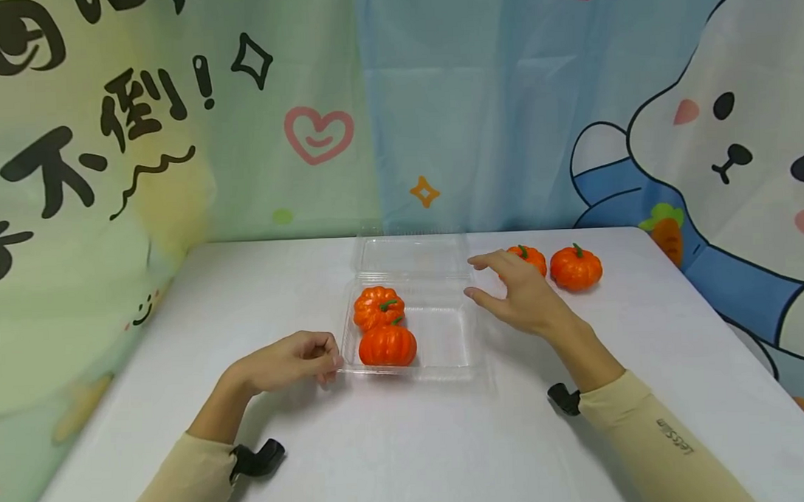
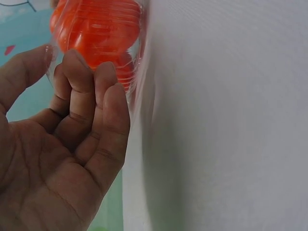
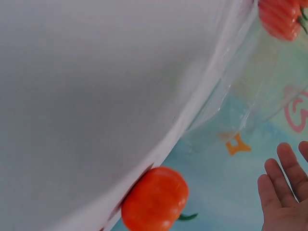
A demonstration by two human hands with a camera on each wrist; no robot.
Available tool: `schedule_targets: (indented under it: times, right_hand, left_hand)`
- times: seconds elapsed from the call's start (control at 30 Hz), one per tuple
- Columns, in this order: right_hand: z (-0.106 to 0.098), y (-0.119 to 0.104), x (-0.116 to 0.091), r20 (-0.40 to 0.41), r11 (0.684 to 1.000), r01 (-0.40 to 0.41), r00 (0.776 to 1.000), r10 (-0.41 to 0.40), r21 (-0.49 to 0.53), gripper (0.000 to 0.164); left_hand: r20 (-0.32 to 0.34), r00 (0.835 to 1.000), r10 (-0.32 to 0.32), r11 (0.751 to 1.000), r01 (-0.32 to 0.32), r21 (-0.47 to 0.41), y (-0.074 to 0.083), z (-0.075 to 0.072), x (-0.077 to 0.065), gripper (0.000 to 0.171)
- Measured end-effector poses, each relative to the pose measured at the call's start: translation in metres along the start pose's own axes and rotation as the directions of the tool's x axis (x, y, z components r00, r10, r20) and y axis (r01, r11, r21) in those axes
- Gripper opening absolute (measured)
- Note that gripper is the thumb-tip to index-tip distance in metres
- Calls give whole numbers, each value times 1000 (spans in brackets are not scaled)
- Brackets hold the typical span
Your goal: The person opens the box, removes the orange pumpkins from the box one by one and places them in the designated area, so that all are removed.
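Note:
A clear plastic clamshell box (image 1: 445,339) lies on the table with its lid (image 1: 412,254) folded back. Two small orange pumpkins with green stems sit in its left side, a rear pumpkin (image 1: 376,305) and a front pumpkin (image 1: 387,346). My left hand (image 1: 294,360) pinches the rim at the box's front left corner; in the left wrist view, the thumb (image 2: 26,74) meets the plastic. Beside the box's right edge, my right hand (image 1: 519,295) hovers with fingers spread and holds nothing. It partly hides one loose pumpkin (image 1: 531,259).
Another loose pumpkin (image 1: 576,268) stands at the back right of the white table (image 1: 409,450). Behind the table's far edge hangs a printed cloth backdrop (image 1: 437,109). Both forearms wear beige sleeves with a black wrist camera (image 1: 258,458) on the left one.

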State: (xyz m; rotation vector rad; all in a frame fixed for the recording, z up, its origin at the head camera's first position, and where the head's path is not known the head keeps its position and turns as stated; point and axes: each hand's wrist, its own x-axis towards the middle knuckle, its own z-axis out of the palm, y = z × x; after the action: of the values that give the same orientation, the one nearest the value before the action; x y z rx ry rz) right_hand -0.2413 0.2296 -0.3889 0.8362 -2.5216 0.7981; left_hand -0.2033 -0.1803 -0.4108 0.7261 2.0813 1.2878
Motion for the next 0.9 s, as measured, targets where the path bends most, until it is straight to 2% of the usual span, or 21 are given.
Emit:
schedule_targets:
  times: [0.5, 0.9]
  right_hand:
    - [20, -31, 7, 118, 997, -7, 993, -2, 72, 49]
    - [36, -53, 12, 235, 986, -26, 972, -13, 162, 52]
  left_hand:
    - [11, 1000, 13, 1000, -13, 2, 0, 1, 1, 18]
    - [4, 1000, 11, 1000, -11, 10, 1, 2, -1, 20]
